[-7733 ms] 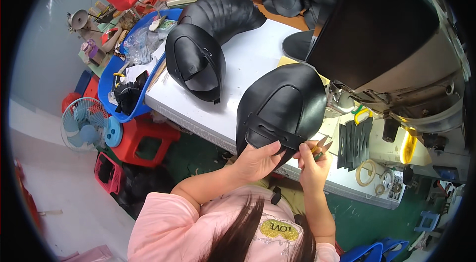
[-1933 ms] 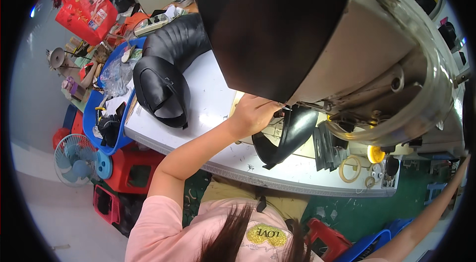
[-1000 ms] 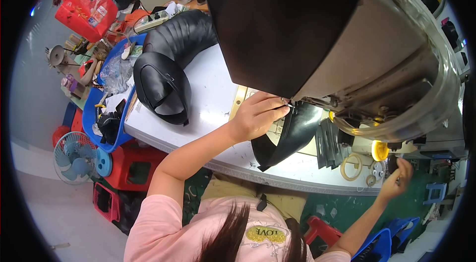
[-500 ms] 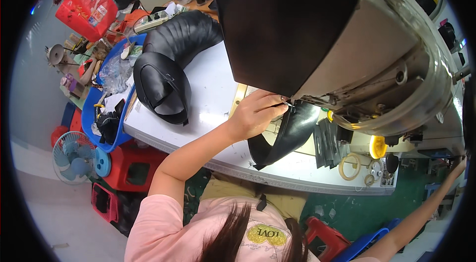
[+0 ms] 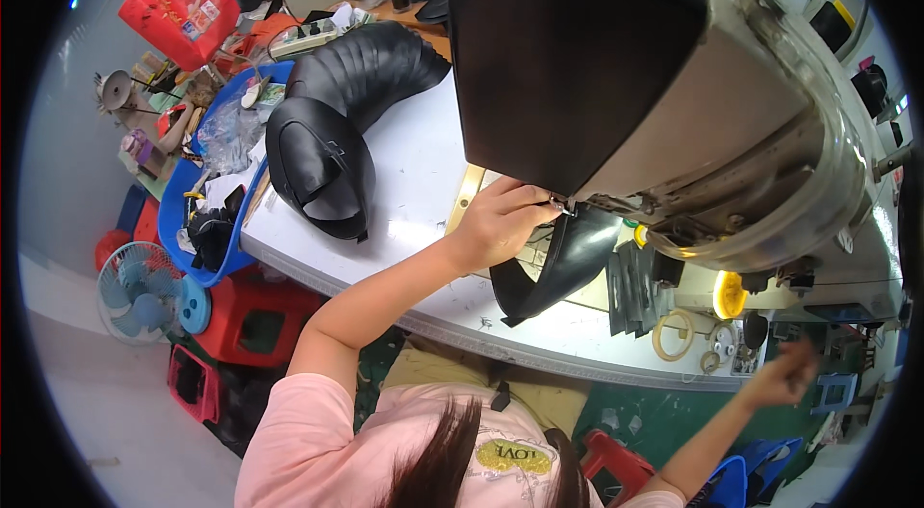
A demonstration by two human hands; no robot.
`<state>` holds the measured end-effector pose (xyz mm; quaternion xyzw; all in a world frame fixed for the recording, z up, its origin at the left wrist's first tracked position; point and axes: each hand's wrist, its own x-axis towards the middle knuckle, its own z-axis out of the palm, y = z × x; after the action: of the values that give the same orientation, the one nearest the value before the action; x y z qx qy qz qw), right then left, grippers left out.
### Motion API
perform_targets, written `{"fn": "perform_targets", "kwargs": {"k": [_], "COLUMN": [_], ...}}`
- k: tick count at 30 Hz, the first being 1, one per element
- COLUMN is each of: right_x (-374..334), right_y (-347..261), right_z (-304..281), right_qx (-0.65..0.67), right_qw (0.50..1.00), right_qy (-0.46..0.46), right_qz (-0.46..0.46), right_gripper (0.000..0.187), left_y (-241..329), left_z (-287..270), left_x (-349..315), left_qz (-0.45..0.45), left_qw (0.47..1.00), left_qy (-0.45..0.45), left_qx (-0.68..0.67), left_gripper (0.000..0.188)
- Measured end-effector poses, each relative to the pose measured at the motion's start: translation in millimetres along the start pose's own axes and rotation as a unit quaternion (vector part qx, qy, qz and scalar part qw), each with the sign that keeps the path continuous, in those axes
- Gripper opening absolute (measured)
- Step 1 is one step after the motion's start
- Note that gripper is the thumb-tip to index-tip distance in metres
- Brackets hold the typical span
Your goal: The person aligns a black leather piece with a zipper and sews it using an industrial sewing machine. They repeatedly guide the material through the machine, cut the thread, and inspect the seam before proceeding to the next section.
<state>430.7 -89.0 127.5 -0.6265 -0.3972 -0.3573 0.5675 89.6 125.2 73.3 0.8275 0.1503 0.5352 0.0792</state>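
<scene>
My left hand (image 5: 505, 222) is at the sewing machine (image 5: 664, 114), thumb and fingertips pinched together beside the needle area. A small shiny bit shows at the fingertips, too small to name. Just under and beside them lies a curved black leather-like piece (image 5: 568, 263), bent into an open loop on the machine bed. The machine head hides the piece's far part. Away from the table, my right hand (image 5: 784, 373) hangs in the air past the right corner, smeared by motion, so its fingers are unclear. It touches nothing that I can see.
Left of the machine, a long row of nested black leather-like pieces (image 5: 361, 75) lies on the white table (image 5: 414, 152). Small black strips (image 5: 630, 292), a tape roll (image 5: 674, 335) and a yellow round part (image 5: 729, 294) sit at right. A blue tub (image 5: 178, 210) and a fan (image 5: 144, 292) stand at left.
My right hand has come away from the far right side of the machine, moving left and down through the air. My left hand stays pinched near the needle. The view has shifted slightly.
</scene>
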Motion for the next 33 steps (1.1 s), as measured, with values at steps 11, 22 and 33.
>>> {"fn": "perform_targets", "kwargs": {"k": [11, 22, 33], "right_x": [-137, -150, -172], "right_y": [-164, -204, -165], "right_z": [96, 128, 110], "right_qx": [0.280, 0.255, 0.357], "right_qw": [0.840, 0.868, 0.628], "right_qy": [-0.464, -0.411, -0.552], "right_qz": [-0.006, -0.117, 0.417], "right_gripper": [0.027, 0.026, 0.025], "left_y": [50, 36, -16], "left_z": [-80, -81, -65], "left_x": [-20, -58, -85], "left_qz": [-0.674, -0.616, -0.646], "left_qw": [0.648, 0.639, 0.575], "left_qy": [0.071, 0.017, -0.163], "left_qx": [-0.347, -0.460, -0.474], "left_gripper": [0.018, 0.019, 0.027]}}
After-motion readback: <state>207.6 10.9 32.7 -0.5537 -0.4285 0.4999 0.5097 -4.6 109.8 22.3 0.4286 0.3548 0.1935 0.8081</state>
